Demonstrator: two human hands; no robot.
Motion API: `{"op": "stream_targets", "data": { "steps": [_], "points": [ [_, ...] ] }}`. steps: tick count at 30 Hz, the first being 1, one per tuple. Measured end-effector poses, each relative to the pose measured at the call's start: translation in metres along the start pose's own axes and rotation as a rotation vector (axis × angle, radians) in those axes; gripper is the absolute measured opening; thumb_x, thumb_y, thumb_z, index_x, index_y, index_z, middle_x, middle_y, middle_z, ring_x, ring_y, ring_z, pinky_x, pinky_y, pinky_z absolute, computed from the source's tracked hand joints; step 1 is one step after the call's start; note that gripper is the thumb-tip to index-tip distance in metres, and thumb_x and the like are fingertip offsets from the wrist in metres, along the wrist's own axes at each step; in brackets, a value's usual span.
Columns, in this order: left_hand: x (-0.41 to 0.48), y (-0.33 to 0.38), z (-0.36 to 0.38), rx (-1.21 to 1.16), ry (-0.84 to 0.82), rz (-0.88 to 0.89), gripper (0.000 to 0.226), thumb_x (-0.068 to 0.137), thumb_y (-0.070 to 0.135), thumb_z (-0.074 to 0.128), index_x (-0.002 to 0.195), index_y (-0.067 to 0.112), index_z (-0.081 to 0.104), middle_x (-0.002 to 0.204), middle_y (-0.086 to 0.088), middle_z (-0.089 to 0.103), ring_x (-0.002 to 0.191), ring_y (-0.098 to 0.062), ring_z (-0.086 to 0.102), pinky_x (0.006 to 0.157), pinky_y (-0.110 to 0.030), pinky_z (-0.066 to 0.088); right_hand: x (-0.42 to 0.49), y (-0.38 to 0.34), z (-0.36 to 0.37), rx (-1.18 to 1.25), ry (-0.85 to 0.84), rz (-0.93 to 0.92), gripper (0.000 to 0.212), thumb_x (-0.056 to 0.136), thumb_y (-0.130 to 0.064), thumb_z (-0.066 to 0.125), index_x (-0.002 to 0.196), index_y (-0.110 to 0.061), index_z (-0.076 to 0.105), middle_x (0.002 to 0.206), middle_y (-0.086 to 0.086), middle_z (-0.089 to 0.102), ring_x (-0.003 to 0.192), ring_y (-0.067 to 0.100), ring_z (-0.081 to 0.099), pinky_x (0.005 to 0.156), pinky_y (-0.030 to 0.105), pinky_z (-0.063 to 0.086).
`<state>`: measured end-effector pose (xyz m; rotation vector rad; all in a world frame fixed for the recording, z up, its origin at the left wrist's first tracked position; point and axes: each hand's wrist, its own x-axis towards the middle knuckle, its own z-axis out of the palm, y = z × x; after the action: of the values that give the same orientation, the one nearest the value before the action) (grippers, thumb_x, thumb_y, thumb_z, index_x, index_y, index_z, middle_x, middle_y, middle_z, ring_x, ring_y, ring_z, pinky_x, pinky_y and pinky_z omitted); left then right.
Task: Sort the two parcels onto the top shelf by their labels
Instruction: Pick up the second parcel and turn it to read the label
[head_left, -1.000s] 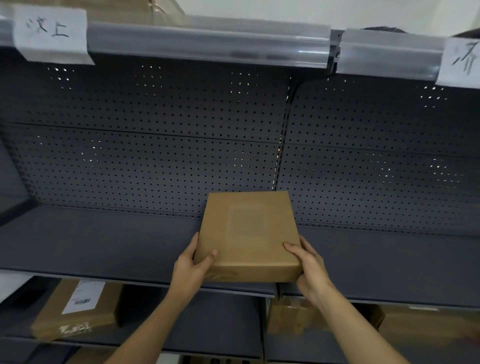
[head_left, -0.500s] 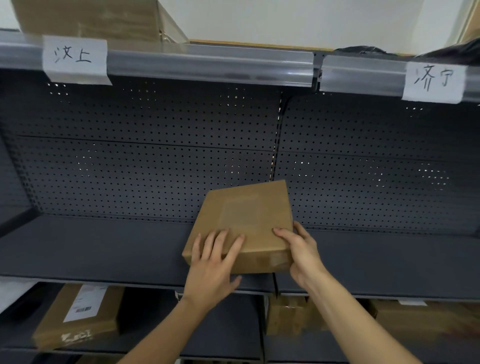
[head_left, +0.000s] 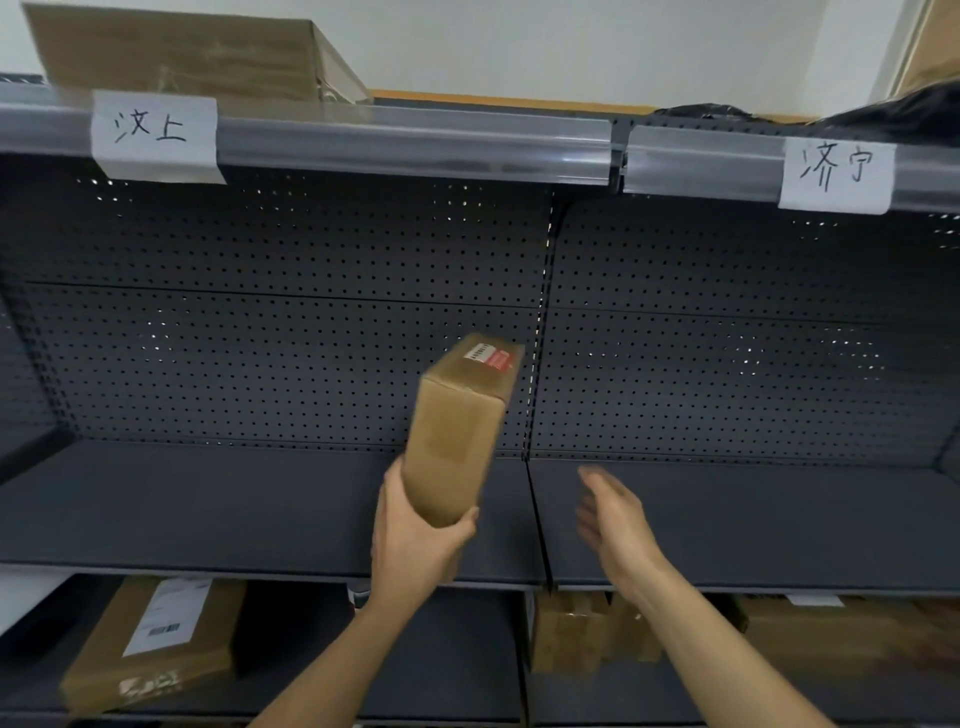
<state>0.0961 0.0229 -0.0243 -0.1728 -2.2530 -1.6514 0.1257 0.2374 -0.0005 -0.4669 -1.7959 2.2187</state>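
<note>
Gripping the lower end of the cardboard parcel (head_left: 457, 436), the left hand (head_left: 415, 540) has its thumb on the near right edge and its fingers wrapped behind, hidden from me. I log the parcel as tipped up on end, leaning right, raised clear of the dark middle shelf (head_left: 208, 509). Its upper end face carries a white barcode strip and a red sticker (head_left: 500, 359); print too small for me to read.

Right hand (head_left: 613, 519): open, fingers loosely spread, holding nothing, motion-blurred, near the parcel's right side but apart from it.

Behind the parcel stands the perforated back panel (head_left: 260, 322). Above the parcel, the top shelf's clear rail (head_left: 415, 140) bears a handwritten paper tag 汶上 (head_left: 153, 132) up-left and a tag 济宁 (head_left: 836, 171) up-right. A large cardboard box (head_left: 182, 52) sits on the top shelf above the left tag; dark plastic bags (head_left: 893, 111) lie above the right one.

Below the parcel, on the lower shelf, I note a labelled brown parcel (head_left: 156, 644) down-left and more brown boxes (head_left: 587, 634) down-right.
</note>
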Motion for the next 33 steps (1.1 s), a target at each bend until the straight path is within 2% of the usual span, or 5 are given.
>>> {"op": "stream_targets", "data": {
  "steps": [10, 15, 19, 26, 33],
  "points": [
    [0.000, -0.002, 0.014, -0.659, 0.010, -0.353, 0.052, 0.084, 0.024, 0.077, 0.127, 0.028, 0.050, 0.124, 0.002, 0.067, 0.112, -0.017, 0.064, 0.101, -0.051, 0.051, -0.019, 0.041, 0.028, -0.018, -0.165, 0.251, 0.057, 0.093, -0.044, 0.065, 0.143, -0.020, 0.052, 0.103, -0.004, 0.063, 0.087, 0.016, 0.057, 0.071, 0.030, 0.047],
    [-0.005, -0.002, 0.016, -0.864, -0.050, -0.414, 0.038, 0.092, 0.022, 0.066, 0.125, 0.025, 0.049, 0.127, -0.002, 0.064, 0.116, -0.022, 0.063, 0.093, -0.056, 0.055, -0.018, 0.041, 0.029, 0.155, -0.239, 0.277, 0.043, 0.093, -0.046, 0.063, 0.131, -0.027, 0.058, 0.123, 0.011, 0.067, 0.111, 0.034, 0.062, 0.096, 0.051, 0.052],
    [-0.009, -0.008, 0.017, -0.942, -0.139, -0.422, 0.068, 0.076, 0.034, 0.074, 0.136, 0.027, 0.043, 0.138, -0.006, 0.060, 0.123, -0.026, 0.061, 0.099, -0.058, 0.051, -0.020, 0.034, 0.032, 0.272, -0.223, 0.180, 0.039, 0.096, -0.035, 0.061, 0.134, -0.027, 0.057, 0.128, 0.008, 0.068, 0.118, 0.030, 0.063, 0.075, 0.047, 0.060],
    [0.001, -0.019, -0.016, -0.705, -0.083, -0.370, 0.109, 0.076, 0.036, 0.079, 0.153, 0.050, 0.002, 0.163, -0.001, 0.028, 0.143, -0.022, 0.038, 0.119, -0.050, 0.029, -0.007, 0.018, -0.001, 0.052, -0.101, 0.017, 0.047, 0.094, -0.036, 0.063, 0.140, -0.039, 0.054, 0.128, -0.001, 0.071, 0.115, 0.022, 0.064, 0.098, 0.058, 0.053],
    [0.013, -0.011, -0.038, -0.397, -0.282, -0.085, 0.054, 0.103, 0.015, 0.048, 0.153, 0.029, 0.034, 0.152, 0.012, 0.047, 0.139, -0.006, 0.045, 0.113, -0.024, 0.036, -0.009, 0.013, -0.029, -0.075, -0.125, -0.032, 0.068, 0.092, -0.033, 0.066, 0.155, -0.035, 0.038, 0.136, 0.001, 0.067, 0.120, 0.022, 0.064, 0.107, 0.050, 0.048]
  ]
}}
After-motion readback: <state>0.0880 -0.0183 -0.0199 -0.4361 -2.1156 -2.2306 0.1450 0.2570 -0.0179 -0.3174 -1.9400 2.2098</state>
